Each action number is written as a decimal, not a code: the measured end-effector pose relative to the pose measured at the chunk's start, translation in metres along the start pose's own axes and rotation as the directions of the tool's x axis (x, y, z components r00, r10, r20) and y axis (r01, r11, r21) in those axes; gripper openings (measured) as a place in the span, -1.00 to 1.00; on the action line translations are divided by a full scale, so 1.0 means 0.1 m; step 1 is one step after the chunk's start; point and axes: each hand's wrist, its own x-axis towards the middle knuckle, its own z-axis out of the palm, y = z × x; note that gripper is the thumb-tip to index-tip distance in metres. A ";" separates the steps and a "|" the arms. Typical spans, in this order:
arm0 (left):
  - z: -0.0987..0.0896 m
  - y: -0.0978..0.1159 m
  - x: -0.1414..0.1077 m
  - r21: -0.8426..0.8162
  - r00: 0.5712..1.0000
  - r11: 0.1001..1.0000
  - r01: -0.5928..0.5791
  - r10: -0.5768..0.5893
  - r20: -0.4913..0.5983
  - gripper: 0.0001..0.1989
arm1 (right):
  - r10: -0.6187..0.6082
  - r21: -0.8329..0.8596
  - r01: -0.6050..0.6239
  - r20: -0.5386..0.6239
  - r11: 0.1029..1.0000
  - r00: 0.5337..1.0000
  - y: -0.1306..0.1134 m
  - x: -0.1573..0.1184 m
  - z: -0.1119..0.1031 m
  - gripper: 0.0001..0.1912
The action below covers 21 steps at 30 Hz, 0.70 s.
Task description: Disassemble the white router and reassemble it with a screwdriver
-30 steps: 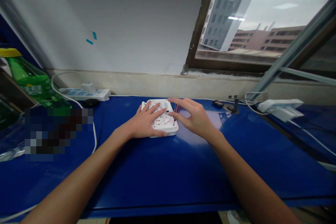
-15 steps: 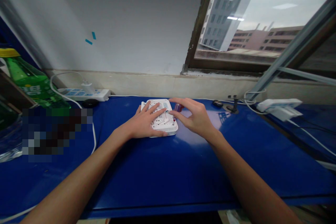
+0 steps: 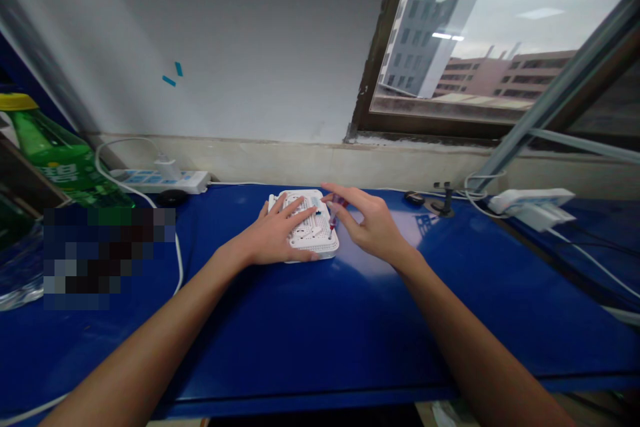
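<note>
A white perforated plastic device (image 3: 311, 237) lies flat on the blue table. My left hand (image 3: 273, 232) rests on its left part with the fingers spread, holding nothing. My right hand (image 3: 367, 221), at the device's right side, has its thumb and fingers round the reddish, partly clear handle of a small screwdriver (image 3: 333, 215). The screwdriver stands steeply, with its tip down at the device's right edge near the front corner.
A white power strip (image 3: 193, 181) and a dark round object (image 3: 171, 197) are at the back left, beside a green bottle (image 3: 60, 153). On the right are a small black stand (image 3: 444, 203) and another power strip (image 3: 533, 200) with cables.
My right hand's fingers have shifted slightly on the screwdriver handle, and more of the screwdriver's lower part shows. My left hand has stayed in place on the device.
</note>
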 end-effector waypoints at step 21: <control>0.01 0.01 0.00 0.006 1.000 1.000 -0.004 0.004 -0.001 0.10 | 0.008 -0.043 -0.004 0.086 0.999 0.996 0.01 -0.01 0.03 -0.60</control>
